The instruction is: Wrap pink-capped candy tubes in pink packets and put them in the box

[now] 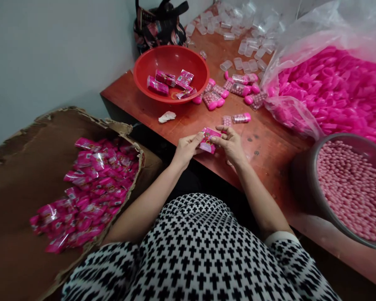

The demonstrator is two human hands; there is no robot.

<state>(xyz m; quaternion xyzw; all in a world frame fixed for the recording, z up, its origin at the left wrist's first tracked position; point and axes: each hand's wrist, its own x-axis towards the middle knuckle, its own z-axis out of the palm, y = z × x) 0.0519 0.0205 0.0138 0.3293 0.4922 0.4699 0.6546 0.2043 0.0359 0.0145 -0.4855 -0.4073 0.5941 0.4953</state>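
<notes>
Just over the table's front edge, a small pink printed packet (pixel 208 140) is held between my two hands. My left hand (pixel 188 149) pinches its left side, thumb on top. On the packet's right side rest the fingers of my right hand (pixel 231 144), the thumb or index pressing its face. Whether anything is inside the packet, I cannot tell. Right behind my right hand lie a clear bottle with a pink cap (pixel 241 118) and an uncapped clear tube of pink beads (pixel 227 121). Farther back are several more filled bottles (pixel 213 99) with pink caps.
A red bowl (pixel 138 81) holds several pink packets. At left, a cardboard box (pixel 15 175) contains many packets (pixel 97 196). To the right stand a bag of pink caps (pixel 335 88) and a grey bucket (pixel 315 179) of beads. Clear empty tubes (pixel 247 46) lie at the back.
</notes>
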